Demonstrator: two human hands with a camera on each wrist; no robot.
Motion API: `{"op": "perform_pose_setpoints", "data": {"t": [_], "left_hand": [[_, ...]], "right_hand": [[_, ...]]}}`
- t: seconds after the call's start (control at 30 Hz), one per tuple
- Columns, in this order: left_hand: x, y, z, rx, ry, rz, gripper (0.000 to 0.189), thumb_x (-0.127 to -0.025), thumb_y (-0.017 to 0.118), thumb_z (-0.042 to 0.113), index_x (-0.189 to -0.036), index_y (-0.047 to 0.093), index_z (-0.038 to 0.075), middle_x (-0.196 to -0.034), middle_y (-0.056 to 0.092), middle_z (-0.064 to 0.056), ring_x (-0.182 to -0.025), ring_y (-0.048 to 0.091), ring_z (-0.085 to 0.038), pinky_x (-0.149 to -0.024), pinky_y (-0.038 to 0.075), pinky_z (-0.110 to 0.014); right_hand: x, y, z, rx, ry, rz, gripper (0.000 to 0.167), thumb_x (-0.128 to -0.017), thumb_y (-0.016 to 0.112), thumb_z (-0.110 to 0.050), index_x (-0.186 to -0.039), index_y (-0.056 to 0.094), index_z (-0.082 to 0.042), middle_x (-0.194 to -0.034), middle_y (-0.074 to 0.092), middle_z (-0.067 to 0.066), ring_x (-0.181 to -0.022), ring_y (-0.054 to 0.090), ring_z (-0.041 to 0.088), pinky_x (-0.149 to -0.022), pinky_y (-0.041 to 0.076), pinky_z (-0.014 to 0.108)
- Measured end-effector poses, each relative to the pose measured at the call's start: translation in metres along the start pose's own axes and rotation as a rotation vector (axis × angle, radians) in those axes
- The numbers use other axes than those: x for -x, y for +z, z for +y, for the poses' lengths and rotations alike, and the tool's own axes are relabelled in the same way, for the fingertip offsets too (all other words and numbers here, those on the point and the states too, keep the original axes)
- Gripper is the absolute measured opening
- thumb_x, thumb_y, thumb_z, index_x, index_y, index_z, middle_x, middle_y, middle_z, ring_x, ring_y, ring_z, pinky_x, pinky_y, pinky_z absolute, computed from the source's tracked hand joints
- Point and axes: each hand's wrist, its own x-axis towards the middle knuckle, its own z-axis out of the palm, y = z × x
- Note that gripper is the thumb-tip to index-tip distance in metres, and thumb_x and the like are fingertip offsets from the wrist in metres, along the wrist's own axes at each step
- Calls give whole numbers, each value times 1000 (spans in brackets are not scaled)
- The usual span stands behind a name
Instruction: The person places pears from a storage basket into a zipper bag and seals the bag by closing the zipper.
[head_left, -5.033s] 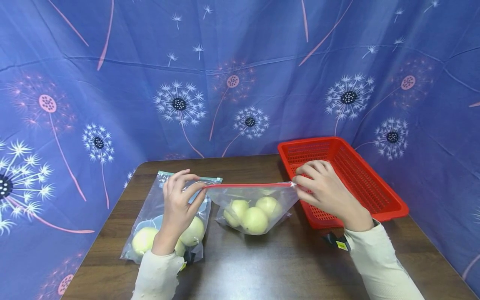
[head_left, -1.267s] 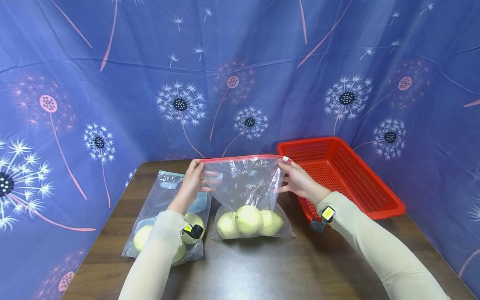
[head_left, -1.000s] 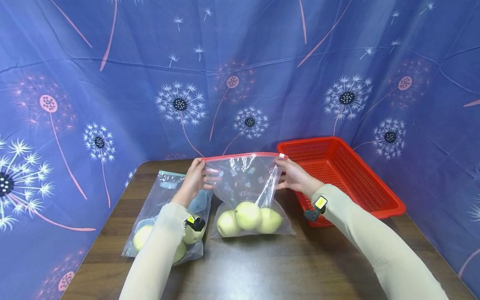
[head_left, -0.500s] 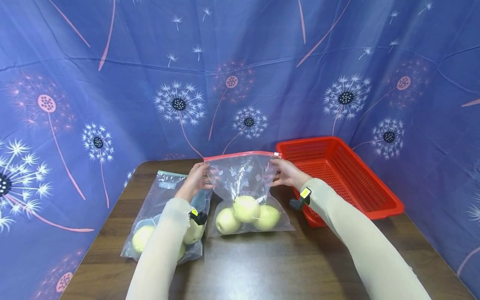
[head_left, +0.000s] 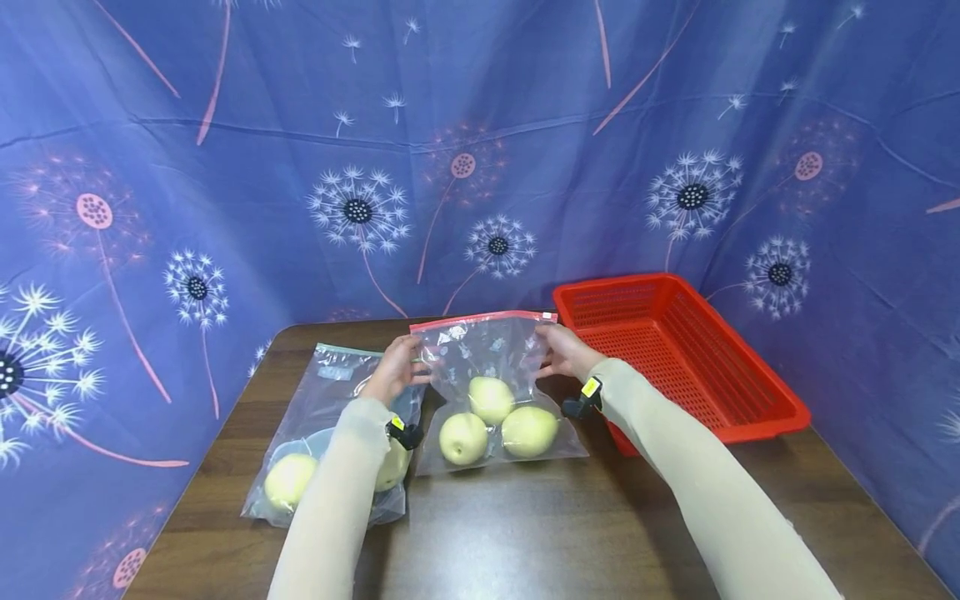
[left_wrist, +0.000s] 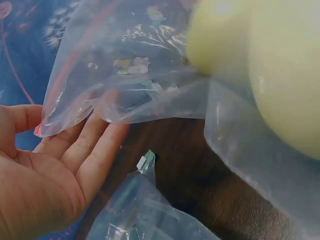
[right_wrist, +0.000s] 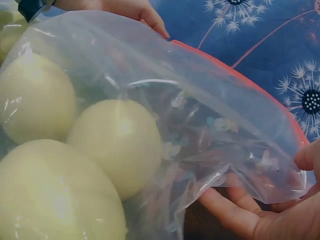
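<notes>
A clear zip bag (head_left: 480, 346) with a red zip along its top edge slants back in the middle of the table. Three pale yellow-green round fruits (head_left: 462, 439) lie spread in its lower part. At its upper left corner my left hand (head_left: 393, 368) pinches the edge between thumb and fingers, several fingers behind the plastic in the left wrist view. My right hand (head_left: 567, 354) pinches the upper right side, just below the white slider (head_left: 549, 316). The zip looks closed across the top.
Left of it lies another zip bag (head_left: 307, 408) with a green zip and similar fruits, partly hidden by the left arm. A red plastic basket (head_left: 720, 367) stands at the back right of the wooden table (head_left: 510, 533). Patterned blue cloth (head_left: 480, 150) hangs behind.
Five seconds ago the right hand was at the slider end of the zip. More recently the bag's top has shifted left and lowered, and the fruits have settled apart.
</notes>
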Motion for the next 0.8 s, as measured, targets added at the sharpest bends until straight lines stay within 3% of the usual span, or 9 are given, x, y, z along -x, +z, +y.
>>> {"op": "perform_pose_setpoints", "data": {"t": [0.17, 0.23, 0.57, 0.67, 0.8], "left_hand": [[1, 2, -1, 6, 13, 20, 21, -107, 37, 18, -125, 34, 7, -127, 52, -25, -68, 70, -20, -57, 59, -33], [1, 2, -1, -4, 18, 31, 27, -107, 38, 18, -130, 33, 5, -124, 50, -20, -66, 69, -19, -55, 58, -31], [4, 1, 0, -30, 30, 28, 39, -106, 40, 19, -139, 27, 2, -132, 45, -24, -68, 69, -17, -57, 58, -31], [7, 1, 1, -71, 27, 21, 43, -107, 40, 22, -141, 25, 2, -136, 43, -24, -76, 70, -19, -60, 58, -31], [14, 3, 4, -159, 19, 8, 54, -106, 41, 26, -148, 17, 2, -147, 36, -25, -107, 64, -37, -71, 59, -36]], "right_hand": [[-1, 1, 2, -12, 24, 18, 46, -106, 34, -27, -144, 30, 0, -150, 27, 30, -137, 33, 51, -105, 30, 68], [-1, 1, 2, -11, 31, 17, 44, -106, 34, -28, -141, 33, 0, -148, 29, 30, -137, 34, 50, -106, 31, 67], [9, -1, -2, -38, 25, -45, 31, -105, 35, -33, -121, 41, -7, -146, 28, 25, -135, 35, 48, -109, 29, 65], [15, -1, -5, -19, 23, -53, 28, -104, 37, -34, -119, 40, -10, -142, 31, 24, -132, 38, 48, -108, 30, 64], [26, -1, -12, 42, -2, -58, 33, -103, 40, -32, -127, 38, -9, -138, 35, 24, -132, 39, 49, -108, 32, 64]]}}
